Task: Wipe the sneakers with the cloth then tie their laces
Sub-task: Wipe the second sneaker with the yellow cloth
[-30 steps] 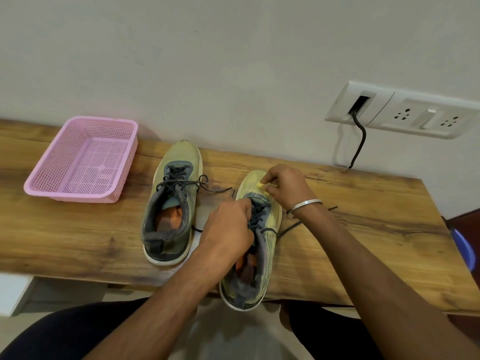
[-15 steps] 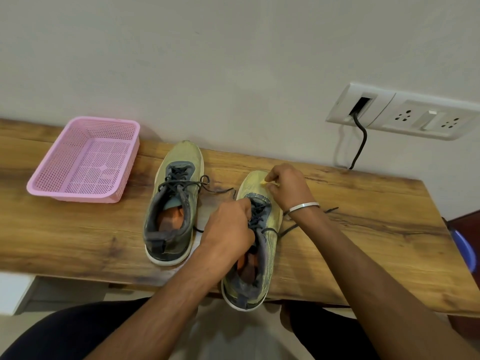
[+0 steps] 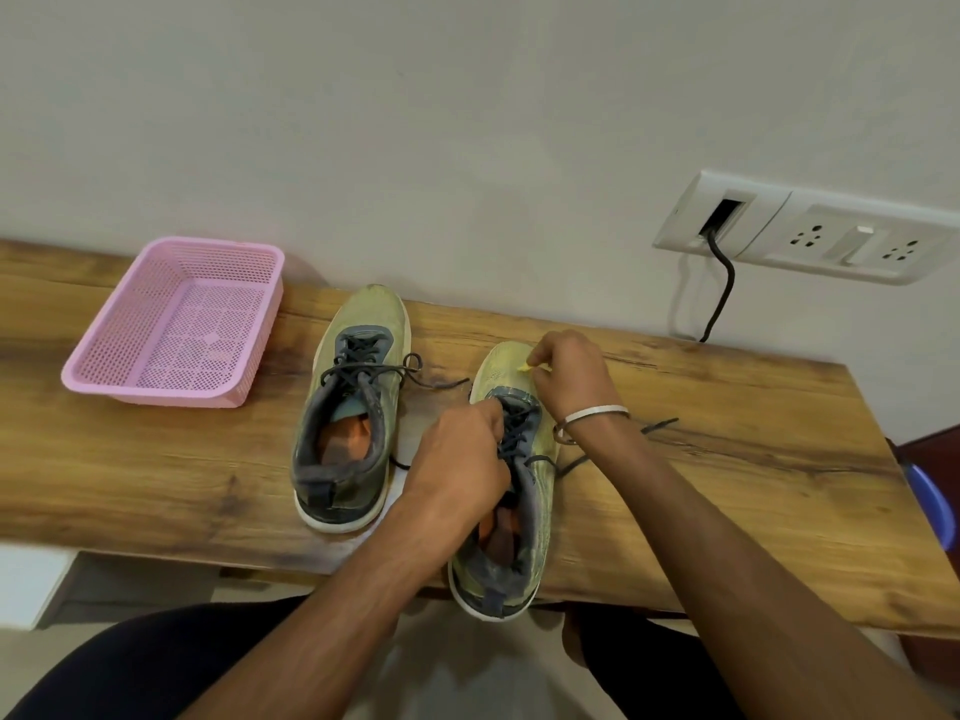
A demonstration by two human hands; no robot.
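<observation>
A: Location of the sneakers?

B: Both stand on the bench (image 3: 727,459), toes toward the wall. The left sneaker (image 3: 353,407) is at frame centre; the right sneaker (image 3: 514,491) is lower right of it, heel past the bench edge.

A: State of the hands?

B: The left hand (image 3: 460,459) grips the right sneaker at its laces (image 3: 514,428). The right hand (image 3: 574,379) pinches a small yellow cloth (image 3: 525,367) against that sneaker's toe.

A: Other items?

B: A pink basket (image 3: 176,324), upper left.

One head-worn camera looks forward and down, from close above, at the long brown wooden bench (image 3: 156,485) against the pale wall (image 3: 467,122).
</observation>
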